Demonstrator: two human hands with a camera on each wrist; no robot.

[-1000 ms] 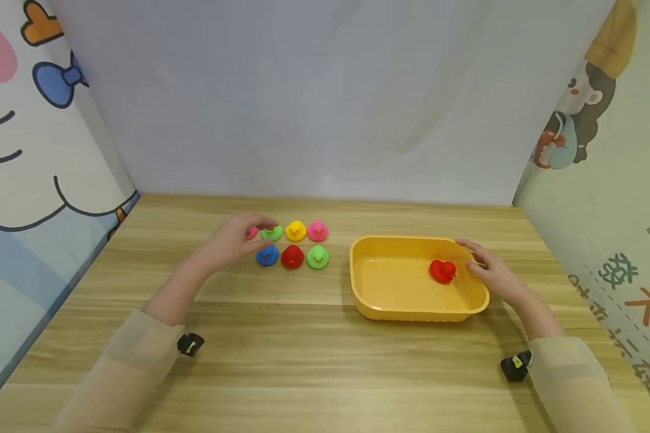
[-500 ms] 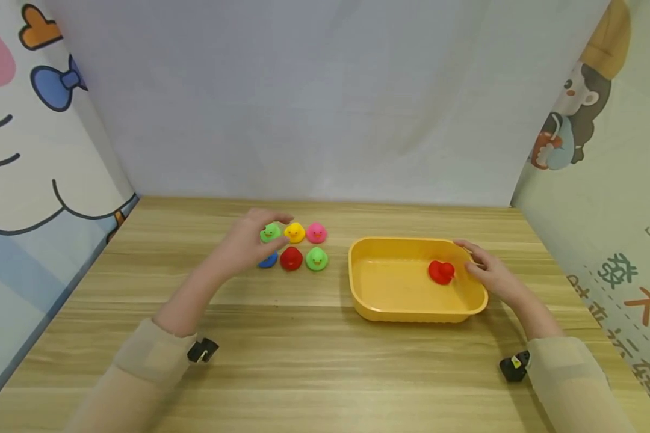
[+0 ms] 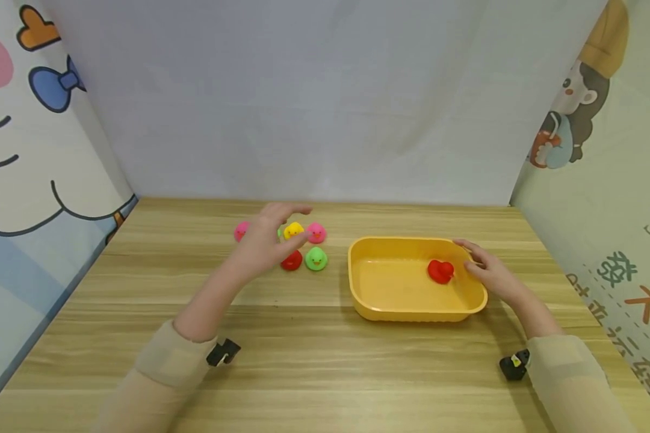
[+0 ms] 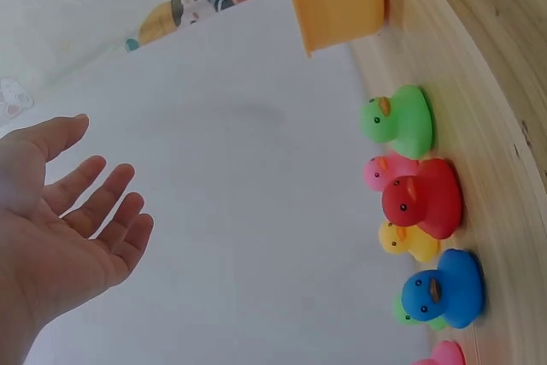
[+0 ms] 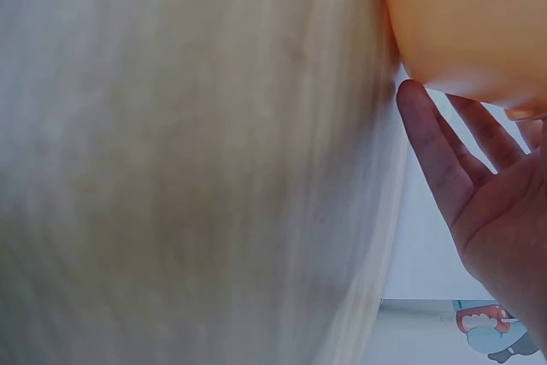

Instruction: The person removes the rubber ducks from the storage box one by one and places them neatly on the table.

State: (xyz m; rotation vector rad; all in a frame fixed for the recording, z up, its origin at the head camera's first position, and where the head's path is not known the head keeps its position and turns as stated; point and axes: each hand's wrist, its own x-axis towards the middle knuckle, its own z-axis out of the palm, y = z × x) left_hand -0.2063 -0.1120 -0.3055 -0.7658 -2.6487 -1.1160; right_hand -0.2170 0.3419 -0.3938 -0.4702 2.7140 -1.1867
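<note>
My left hand hovers over two rows of small toy ducks, thumb and fingers spread apart with nothing between them. In the left wrist view, a blue duck, red duck, green duck and yellow duck stand upright on the table. A pink duck is just right of my left fingertips. My right hand rests at the right end of a yellow plastic basin, its extended fingers against the outer wall. Inside the basin lies a red duck.
The wood-grain table extends in front of the ducks and basin. A pale cloth backdrop stands behind its far edge, with printed cartoon sheets at the sides. Each wrist carries a small black camera.
My left hand has moved right and slightly away from me over the ducks, uncovering the left pink duck and hiding the blue one. My right hand and the basin stay put.
</note>
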